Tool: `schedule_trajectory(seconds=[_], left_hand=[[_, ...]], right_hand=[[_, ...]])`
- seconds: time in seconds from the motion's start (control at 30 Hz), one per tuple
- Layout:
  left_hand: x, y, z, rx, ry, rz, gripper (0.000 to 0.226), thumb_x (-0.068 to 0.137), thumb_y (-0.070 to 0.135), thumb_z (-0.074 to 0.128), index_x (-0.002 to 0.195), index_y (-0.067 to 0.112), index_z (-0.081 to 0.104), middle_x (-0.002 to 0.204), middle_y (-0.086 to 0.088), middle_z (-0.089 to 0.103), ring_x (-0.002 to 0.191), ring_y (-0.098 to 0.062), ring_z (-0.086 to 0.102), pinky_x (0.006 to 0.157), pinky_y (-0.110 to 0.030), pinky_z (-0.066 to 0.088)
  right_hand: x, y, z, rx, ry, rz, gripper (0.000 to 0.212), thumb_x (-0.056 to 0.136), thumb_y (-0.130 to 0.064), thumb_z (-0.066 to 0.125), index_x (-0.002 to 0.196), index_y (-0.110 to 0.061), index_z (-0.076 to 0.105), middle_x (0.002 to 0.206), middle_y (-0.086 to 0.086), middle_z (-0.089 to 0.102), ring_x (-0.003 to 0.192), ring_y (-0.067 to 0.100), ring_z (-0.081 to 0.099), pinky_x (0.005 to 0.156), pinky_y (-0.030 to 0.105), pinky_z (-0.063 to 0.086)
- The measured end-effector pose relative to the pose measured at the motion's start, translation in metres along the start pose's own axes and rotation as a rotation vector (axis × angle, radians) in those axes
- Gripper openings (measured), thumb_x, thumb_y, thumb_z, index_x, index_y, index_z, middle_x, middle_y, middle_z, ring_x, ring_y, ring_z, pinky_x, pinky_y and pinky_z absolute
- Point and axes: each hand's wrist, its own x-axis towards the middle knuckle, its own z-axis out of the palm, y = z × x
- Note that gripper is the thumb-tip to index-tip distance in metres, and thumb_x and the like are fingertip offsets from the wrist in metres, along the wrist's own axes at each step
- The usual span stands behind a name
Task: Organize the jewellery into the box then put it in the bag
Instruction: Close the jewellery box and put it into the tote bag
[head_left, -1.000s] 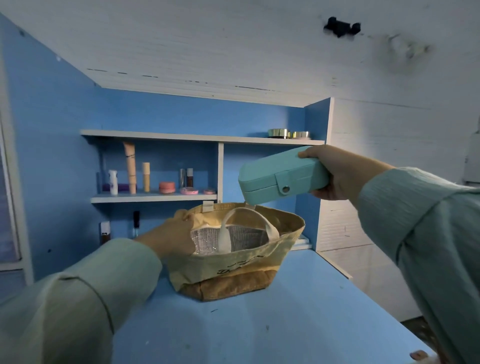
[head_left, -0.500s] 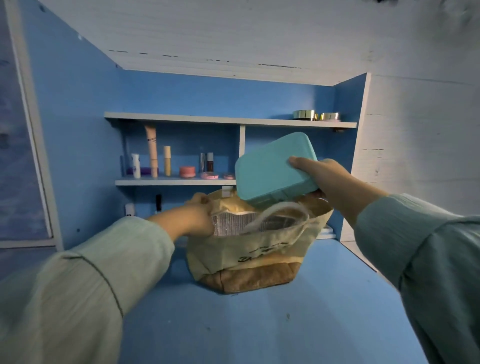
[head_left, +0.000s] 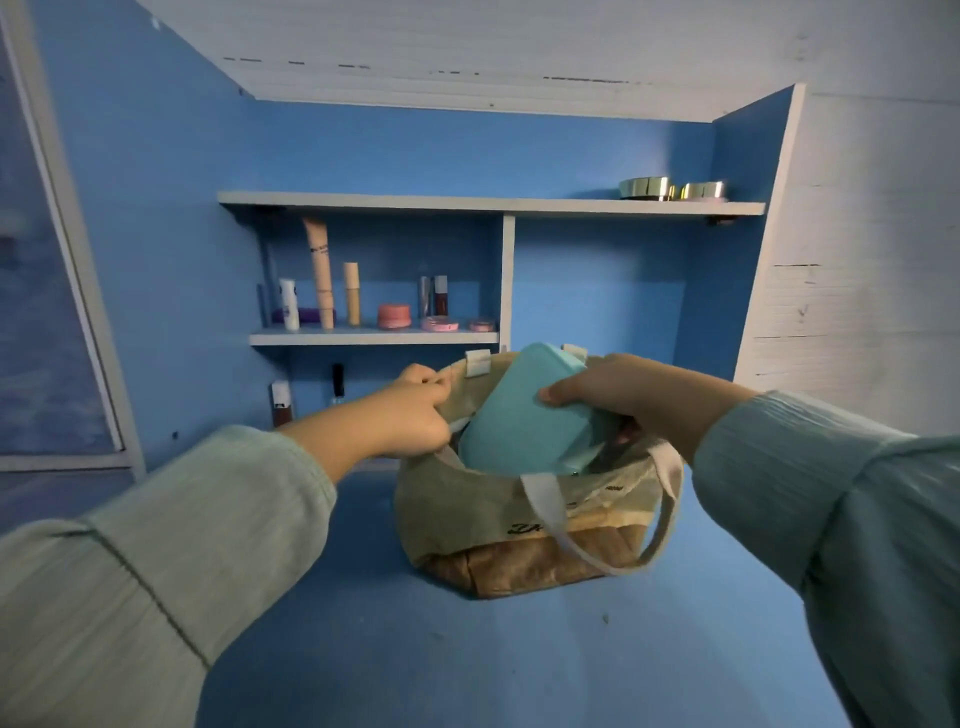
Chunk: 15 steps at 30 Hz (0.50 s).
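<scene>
**Box tilted in the mouth of the bag**

From my seat at the feed, I see the teal jewellery box (head_left: 524, 415) tilted, its lower end down inside the open bag (head_left: 457, 509) and its upper corner rising above the rim at the back. Its lid is shut. The right hand (head_left: 618, 395) grips the box along its right edge, thumb on the top face, the other fingers hidden beneath it. The left hand (head_left: 410, 410) pinches the bag's left rim, fingers curled around the fabric and holding the mouth open.

The bag stands on the blue tabletop (head_left: 467, 665), tan cloth above and a brown band at its base, with some dark lettering on the front that I cannot read. One pale handle (head_left: 597, 545) hangs down across the front of the bag; short pale tabs show at the rear rim.

Behind the bag, the lower shelf (head_left: 374, 338) carries cosmetic tubes, small bottles and round pink pots. The upper shelf (head_left: 493, 202) holds two shiny gold tins (head_left: 670, 188) near its right end. Both arms wear pale green sleeves (head_left: 182, 545).
</scene>
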Motion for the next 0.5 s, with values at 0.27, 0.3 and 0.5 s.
schedule_trajectory(seconds=[0.27, 0.3, 0.5], left_hand=[[-0.013, 0.000, 0.006, -0.243, -0.109, -0.197, 0.082, 0.089, 0.002, 0.040, 0.146, 0.047, 0.001, 0.097, -0.009, 0.050, 0.072, -0.021, 0.047, 0.057, -0.027, 0.049], [-0.012, 0.000, 0.007, -0.253, -0.095, -0.204, 0.084, 0.089, 0.000, 0.040, 0.146, 0.047, 0.000, 0.098, -0.008, 0.051, 0.071, -0.020, 0.047, 0.056, -0.027, 0.050], [-0.010, -0.003, 0.004, -0.368, -0.059, -0.191, 0.080, 0.090, -0.001, 0.042, 0.147, 0.045, 0.008, 0.140, -0.012, 0.039, 0.078, -0.020, 0.055, 0.061, -0.027, 0.057]], right_hand=[[0.005, -0.003, 0.016, 0.020, -0.119, 0.152, 0.048, 0.081, -0.033, 0.070, 0.113, -0.010, 0.044, 0.090, 0.012, 0.055, 0.074, 0.027, 0.057, 0.058, 0.036, 0.051], [0.005, -0.003, 0.017, 0.039, -0.121, 0.179, 0.049, 0.081, -0.034, 0.070, 0.113, -0.010, 0.042, 0.088, 0.013, 0.054, 0.071, 0.028, 0.057, 0.053, 0.036, 0.050], [0.008, 0.001, 0.023, 0.066, -0.155, 0.193, 0.049, 0.083, -0.032, 0.069, 0.114, -0.005, 0.043, 0.085, 0.013, 0.054, 0.070, 0.025, 0.057, 0.068, 0.038, 0.052]])
